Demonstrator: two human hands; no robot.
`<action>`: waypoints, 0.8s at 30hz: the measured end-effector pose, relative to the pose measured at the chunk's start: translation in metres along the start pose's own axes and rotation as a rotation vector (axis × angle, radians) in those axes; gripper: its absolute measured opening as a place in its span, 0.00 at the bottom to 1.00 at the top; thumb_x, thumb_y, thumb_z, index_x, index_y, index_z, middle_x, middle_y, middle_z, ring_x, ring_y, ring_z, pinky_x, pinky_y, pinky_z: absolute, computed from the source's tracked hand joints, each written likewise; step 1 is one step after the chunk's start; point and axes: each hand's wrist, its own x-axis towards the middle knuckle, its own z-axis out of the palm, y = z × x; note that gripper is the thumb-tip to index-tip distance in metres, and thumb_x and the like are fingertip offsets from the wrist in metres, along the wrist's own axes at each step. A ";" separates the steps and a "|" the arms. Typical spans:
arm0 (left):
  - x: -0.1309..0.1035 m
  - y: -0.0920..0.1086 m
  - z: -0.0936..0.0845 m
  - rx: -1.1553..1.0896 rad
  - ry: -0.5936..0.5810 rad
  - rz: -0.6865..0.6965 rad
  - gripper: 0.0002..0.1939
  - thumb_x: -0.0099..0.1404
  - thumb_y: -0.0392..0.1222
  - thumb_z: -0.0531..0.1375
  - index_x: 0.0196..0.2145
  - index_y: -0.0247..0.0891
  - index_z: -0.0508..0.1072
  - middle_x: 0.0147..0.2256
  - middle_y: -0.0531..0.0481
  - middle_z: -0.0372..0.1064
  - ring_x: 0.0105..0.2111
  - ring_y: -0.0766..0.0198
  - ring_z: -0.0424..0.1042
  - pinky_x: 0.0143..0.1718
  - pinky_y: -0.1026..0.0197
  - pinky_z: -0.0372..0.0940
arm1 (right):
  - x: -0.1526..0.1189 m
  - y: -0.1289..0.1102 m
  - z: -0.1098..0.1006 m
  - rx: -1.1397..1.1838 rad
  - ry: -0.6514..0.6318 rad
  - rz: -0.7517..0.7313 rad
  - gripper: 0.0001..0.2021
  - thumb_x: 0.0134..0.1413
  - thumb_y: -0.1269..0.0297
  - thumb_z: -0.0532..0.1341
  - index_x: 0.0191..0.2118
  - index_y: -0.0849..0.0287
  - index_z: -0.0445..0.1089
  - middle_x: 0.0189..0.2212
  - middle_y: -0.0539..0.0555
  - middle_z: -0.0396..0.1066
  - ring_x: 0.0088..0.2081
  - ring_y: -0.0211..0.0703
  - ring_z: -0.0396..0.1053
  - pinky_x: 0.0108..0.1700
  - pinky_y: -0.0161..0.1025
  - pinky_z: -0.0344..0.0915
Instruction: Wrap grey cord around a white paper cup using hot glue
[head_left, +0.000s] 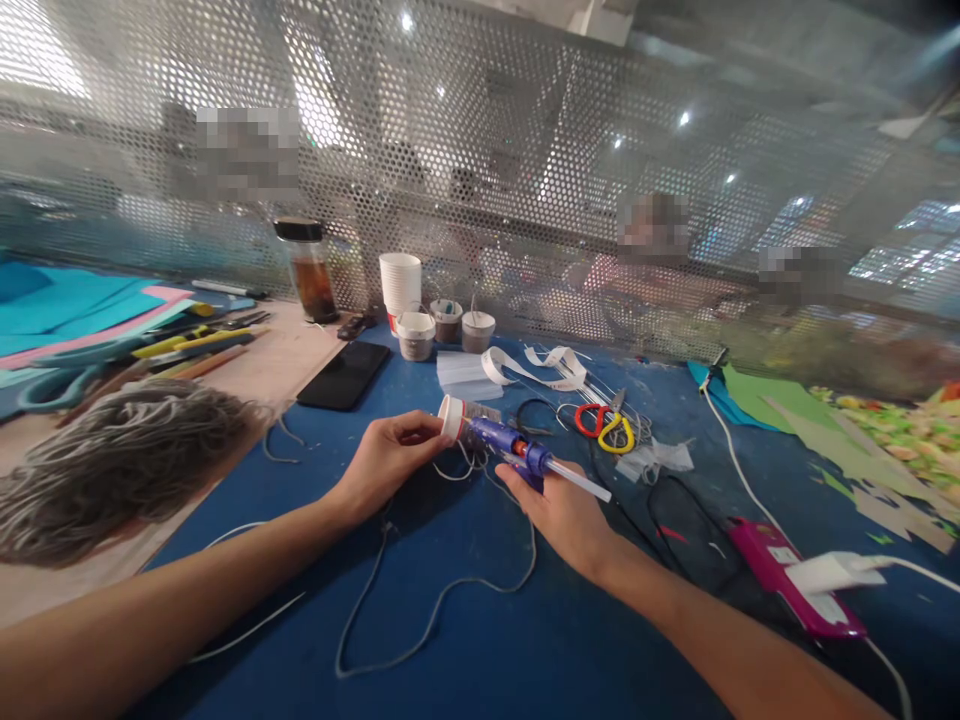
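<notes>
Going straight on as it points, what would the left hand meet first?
Past the paper cup it holds, the left hand would likely meet the glue gun in the right hand, though depth is unclear.

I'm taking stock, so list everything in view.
Glue gun: one, blue, centre
Paper cup: one, white, centre
Cup stack: one, white, back
Small cups: three, grey-white, beside stack
Jar: one, black-lidded, back-left
Flat device: one, black, left
Yarn bundle: one, grey, left
Tools: several, yellow-brown, left
Scissors: two, teal left, red-yellow right
Ribbon: one, white, beyond glue gun
Power strip: one, magenta, right
Charger: one, white, on power strip
Sheets: several, blue-pink left, green right
Table: one, blue, beneath
Mesh: one, grey, behind
People: several, blurred, behind mesh
Left grip: one, bare, pinching paper cup
Right grip: one, bare, around glue gun
</notes>
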 end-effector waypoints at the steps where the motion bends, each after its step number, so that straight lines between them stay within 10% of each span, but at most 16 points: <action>1: 0.000 0.000 0.000 0.003 0.002 0.000 0.12 0.57 0.48 0.63 0.35 0.36 0.77 0.33 0.48 0.76 0.33 0.61 0.71 0.36 0.62 0.63 | 0.000 0.000 -0.001 0.008 -0.014 0.000 0.19 0.60 0.47 0.52 0.34 0.57 0.70 0.20 0.50 0.71 0.22 0.40 0.69 0.25 0.33 0.58; 24: 0.000 0.000 -0.001 -0.020 0.012 -0.001 0.14 0.56 0.48 0.64 0.35 0.36 0.78 0.33 0.47 0.76 0.33 0.60 0.72 0.35 0.62 0.64 | -0.003 -0.001 0.000 -0.078 0.002 -0.049 0.19 0.60 0.47 0.52 0.33 0.58 0.69 0.20 0.50 0.70 0.22 0.40 0.69 0.25 0.34 0.56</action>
